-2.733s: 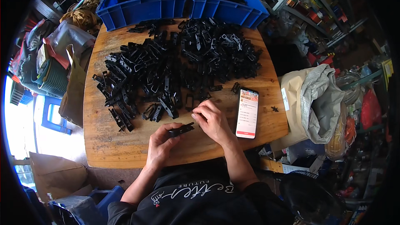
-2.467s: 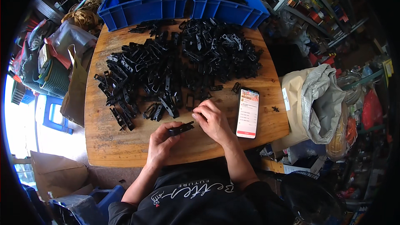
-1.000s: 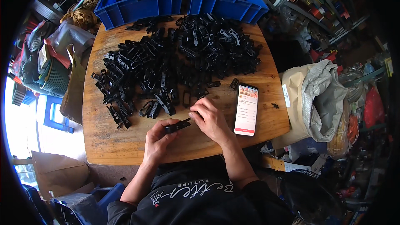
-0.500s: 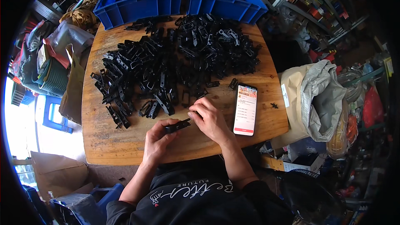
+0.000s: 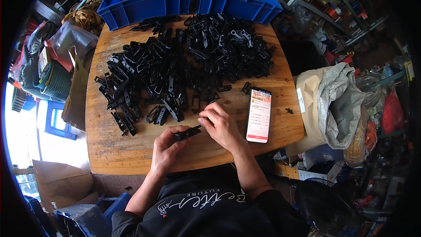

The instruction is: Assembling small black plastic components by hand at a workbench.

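Black clip [image 5: 188, 133] juts rightward — held in the left hand [image 5: 166, 146].

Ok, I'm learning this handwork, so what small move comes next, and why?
Perhaps ease the right hand closer to the black clip: the left hand grips it with its free end pointing that way, and the right hand's bent fingers are close to that end, though contact is hard to tell.
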A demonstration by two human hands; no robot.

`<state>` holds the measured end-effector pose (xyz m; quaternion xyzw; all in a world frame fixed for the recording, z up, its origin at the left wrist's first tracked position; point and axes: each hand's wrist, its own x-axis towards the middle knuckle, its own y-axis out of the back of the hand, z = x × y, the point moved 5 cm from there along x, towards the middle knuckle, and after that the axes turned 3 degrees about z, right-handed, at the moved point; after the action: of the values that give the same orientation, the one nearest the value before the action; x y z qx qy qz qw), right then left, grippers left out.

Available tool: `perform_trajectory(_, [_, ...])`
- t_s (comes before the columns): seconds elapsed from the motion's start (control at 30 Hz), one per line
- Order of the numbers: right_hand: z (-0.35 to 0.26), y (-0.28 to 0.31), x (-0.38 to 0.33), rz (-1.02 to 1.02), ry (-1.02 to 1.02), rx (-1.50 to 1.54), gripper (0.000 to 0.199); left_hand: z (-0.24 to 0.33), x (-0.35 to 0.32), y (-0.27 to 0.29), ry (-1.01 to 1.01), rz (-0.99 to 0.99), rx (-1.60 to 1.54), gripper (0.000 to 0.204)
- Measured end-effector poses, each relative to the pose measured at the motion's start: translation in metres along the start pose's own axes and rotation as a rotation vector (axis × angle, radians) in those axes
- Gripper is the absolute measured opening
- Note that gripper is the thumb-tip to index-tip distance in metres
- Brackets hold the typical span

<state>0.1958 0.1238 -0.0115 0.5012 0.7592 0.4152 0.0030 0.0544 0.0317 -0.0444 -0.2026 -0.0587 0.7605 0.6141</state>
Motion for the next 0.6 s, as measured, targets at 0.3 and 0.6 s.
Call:
perform_trajectory(0.3, [-0.0006,-0.0001,-0.0002,-0.009,-0.008,-0.010,0.011,0.0018,-0.0011,0.0000,-0.007,0.004,-0.014,0.034])
perform_trajectory(0.6, [-0.0017,0.0007,-0.0004,-0.009,-0.007,-0.018,0.011,0.0015,-0.0009,0.0018,-0.008,-0.015,-0.012,0.033])
